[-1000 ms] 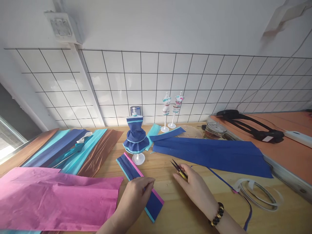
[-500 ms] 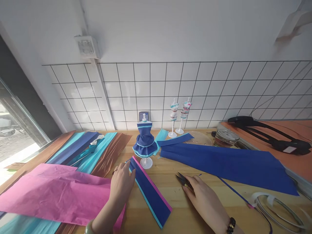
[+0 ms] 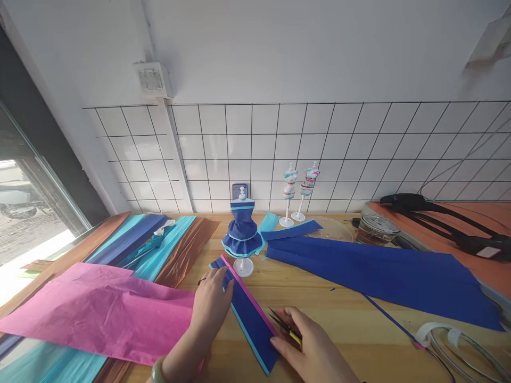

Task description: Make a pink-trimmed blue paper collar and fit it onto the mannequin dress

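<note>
- The left hand point(image 3: 213, 299) rests on the upper end of a long, dark blue strip point(image 3: 249, 314) edged in pink on one side and light blue on the other. Its fingers are loosely bent, thumb apart; whether it pinches the strip, I cannot tell.
- The right hand point(image 3: 309, 340) is closed around small, pointed black-and-yellow snips point(image 3: 282, 323), blade tips slightly parted beside the pink edge. Its thumb tip lies over the strip's lower right edge.
- The strip lies flat and slanting on the pale wooden table point(image 3: 347, 308), between the two hands, its far end near the white round base of a small dress form point(image 3: 241, 229) in a tiered dark blue dress with light blue trim.
- To the left, a wide, creased pink sheet point(image 3: 120, 314) reaches under the left forearm, overlapping brown, blue and turquoise sheets.
- To the right, a large, flat dark blue sheet point(image 3: 375, 271) stretches across the table, with a narrow blue strip point(image 3: 293, 230) by its left end.
- Near the lower right corner is a ring of whitish tape point(image 3: 471, 340).
- Farther back stand two small white dress forms point(image 3: 289, 186) and a clear, lidded glass jar point(image 3: 377, 229), before a white tiled wall point(image 3: 239, 133).
</note>
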`<move>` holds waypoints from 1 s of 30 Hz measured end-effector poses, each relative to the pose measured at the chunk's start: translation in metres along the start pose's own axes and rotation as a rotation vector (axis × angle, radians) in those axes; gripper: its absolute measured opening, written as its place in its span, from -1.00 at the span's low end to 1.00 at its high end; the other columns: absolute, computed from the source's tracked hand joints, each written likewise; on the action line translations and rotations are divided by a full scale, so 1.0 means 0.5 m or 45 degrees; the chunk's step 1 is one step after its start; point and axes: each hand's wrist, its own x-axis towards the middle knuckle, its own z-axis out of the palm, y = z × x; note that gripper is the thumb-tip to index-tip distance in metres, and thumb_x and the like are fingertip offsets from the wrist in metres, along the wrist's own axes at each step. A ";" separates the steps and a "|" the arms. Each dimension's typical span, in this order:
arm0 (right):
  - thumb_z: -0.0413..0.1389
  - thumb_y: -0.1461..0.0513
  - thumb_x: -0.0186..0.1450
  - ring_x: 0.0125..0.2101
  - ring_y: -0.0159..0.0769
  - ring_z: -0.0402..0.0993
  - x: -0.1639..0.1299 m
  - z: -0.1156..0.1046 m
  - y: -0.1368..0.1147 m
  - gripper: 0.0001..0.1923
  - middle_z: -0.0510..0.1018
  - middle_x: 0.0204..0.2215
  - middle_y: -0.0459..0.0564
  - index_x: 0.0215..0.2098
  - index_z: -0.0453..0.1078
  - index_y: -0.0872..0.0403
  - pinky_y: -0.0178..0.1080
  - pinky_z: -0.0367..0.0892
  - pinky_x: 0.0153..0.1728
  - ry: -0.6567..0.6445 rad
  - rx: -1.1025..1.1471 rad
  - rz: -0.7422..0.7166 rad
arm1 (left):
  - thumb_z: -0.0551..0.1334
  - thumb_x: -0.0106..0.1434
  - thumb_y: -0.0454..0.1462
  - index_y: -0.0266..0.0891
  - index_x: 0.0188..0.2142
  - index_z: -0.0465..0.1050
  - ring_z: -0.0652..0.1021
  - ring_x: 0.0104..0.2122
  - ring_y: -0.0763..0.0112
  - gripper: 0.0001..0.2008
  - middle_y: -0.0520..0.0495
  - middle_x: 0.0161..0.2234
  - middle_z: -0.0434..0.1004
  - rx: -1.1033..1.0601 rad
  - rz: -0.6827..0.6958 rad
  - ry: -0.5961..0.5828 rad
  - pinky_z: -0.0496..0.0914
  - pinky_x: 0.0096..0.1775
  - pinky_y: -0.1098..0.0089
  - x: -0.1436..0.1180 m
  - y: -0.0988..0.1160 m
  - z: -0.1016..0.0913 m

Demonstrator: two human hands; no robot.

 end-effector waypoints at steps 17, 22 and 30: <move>0.20 0.11 0.02 -0.62 -0.50 0.23 0.012 -0.014 0.005 -0.58 0.38 -0.49 -0.16 -0.16 0.34 0.08 -0.43 0.10 -0.68 -0.061 0.717 0.307 | -0.06 0.10 0.19 -0.23 -0.70 0.23 0.18 -0.81 0.57 -0.42 0.05 -0.75 0.27 -0.805 -0.074 -1.234 0.04 -0.70 0.51 -0.059 0.072 -0.031; 0.23 0.12 0.04 -0.69 -0.62 -0.04 0.005 -0.041 -0.010 -0.59 0.25 -0.53 -0.22 -0.17 0.33 0.07 -0.46 -0.15 -0.73 -0.113 1.032 0.384 | 0.09 0.04 0.17 -0.22 -0.75 0.26 0.11 -0.74 0.58 -0.45 0.12 -0.77 0.11 -1.009 0.142 -1.585 0.02 -0.64 0.50 -0.110 0.089 -0.042; 0.27 0.17 0.03 -0.71 -0.64 -0.21 0.000 -0.065 -0.009 -0.67 0.11 -0.61 -0.29 -0.26 0.35 0.07 -0.45 -0.22 -0.72 -0.182 1.376 0.366 | 0.14 0.12 0.06 -0.24 -0.37 0.50 0.52 -0.41 0.35 -0.58 -0.12 -0.42 0.53 -2.105 -0.705 -1.334 0.35 -0.32 0.39 -0.123 0.136 0.004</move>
